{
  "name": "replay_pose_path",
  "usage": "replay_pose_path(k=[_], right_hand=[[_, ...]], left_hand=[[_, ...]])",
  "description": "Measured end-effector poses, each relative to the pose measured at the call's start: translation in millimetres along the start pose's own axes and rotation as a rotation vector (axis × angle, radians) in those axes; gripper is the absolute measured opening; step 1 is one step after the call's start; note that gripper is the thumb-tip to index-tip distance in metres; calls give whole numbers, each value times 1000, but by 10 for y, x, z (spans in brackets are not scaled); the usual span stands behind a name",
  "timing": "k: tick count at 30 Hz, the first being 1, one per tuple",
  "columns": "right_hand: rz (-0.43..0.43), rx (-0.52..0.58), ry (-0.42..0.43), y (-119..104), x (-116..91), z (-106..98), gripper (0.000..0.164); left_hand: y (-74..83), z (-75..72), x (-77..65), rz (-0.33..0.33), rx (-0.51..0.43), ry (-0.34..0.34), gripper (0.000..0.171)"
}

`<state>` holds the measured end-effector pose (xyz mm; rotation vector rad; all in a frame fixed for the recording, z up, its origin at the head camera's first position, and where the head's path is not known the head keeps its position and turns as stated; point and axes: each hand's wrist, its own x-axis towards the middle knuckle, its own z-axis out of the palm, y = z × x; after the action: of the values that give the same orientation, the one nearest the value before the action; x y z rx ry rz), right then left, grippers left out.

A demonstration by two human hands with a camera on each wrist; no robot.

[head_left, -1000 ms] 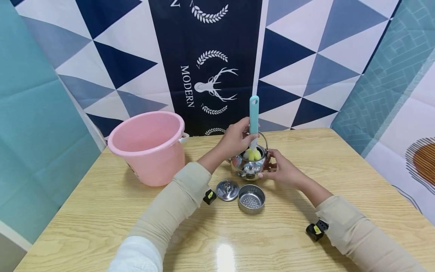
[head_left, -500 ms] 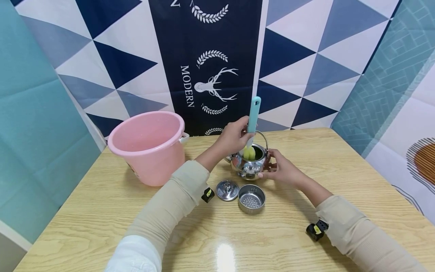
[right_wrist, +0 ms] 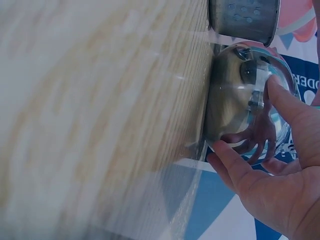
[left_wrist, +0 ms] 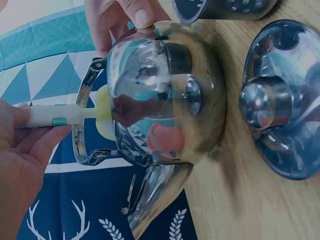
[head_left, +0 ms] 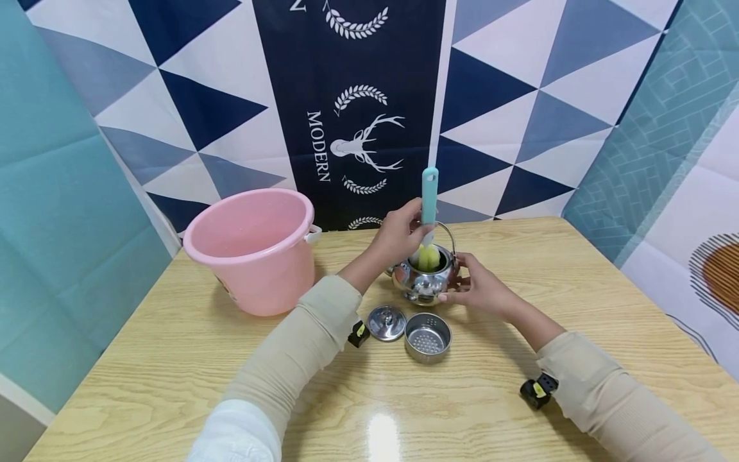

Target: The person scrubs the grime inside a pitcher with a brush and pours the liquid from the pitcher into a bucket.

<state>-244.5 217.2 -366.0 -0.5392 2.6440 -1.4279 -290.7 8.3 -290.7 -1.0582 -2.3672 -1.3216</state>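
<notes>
A sponge brush (head_left: 429, 200) with a teal-and-white handle stands nearly upright, its yellow head partly inside a shiny metal teapot (head_left: 420, 285). My left hand (head_left: 398, 234) pinches the handle low down, just above the teapot's opening. On the other side, my right hand (head_left: 482, 287) holds the teapot's round body, thumb on the near side and fingers around it. The teapot sits upright on the table, with its hoop handle raised and its spout pointing left. In the left wrist view, the sponge head (left_wrist: 104, 112) shows at the rim; its lower part is hidden inside.
In front of the teapot lie a round metal lid (head_left: 387, 323) with a knob and a perforated strainer cup (head_left: 427, 357). A pink bucket (head_left: 265, 279) stands at the back left of the wooden table (head_left: 462, 404). A patterned cloth backdrop rises behind the table's far edge.
The brush leaned right at its top half a second ago and is now nearly upright, its sponge head shifted slightly right inside the teapot. The right hand and teapot have stayed in place.
</notes>
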Motion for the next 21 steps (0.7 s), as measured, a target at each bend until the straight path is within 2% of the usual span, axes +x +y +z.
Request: replay_pose_path(k=[6,15,21], right_hand=[[-6,-5,2,-2,-8,2,87],[-1,-21,-10,-4,-10,-13,88],[11,-24,-17,0,-8,-22,89]], left_hand=[[21,45,-17,7,-57,10,25],[87,61,-18,7,-81,-47,30],[127,-16,-29,1,-101,-96,27]])
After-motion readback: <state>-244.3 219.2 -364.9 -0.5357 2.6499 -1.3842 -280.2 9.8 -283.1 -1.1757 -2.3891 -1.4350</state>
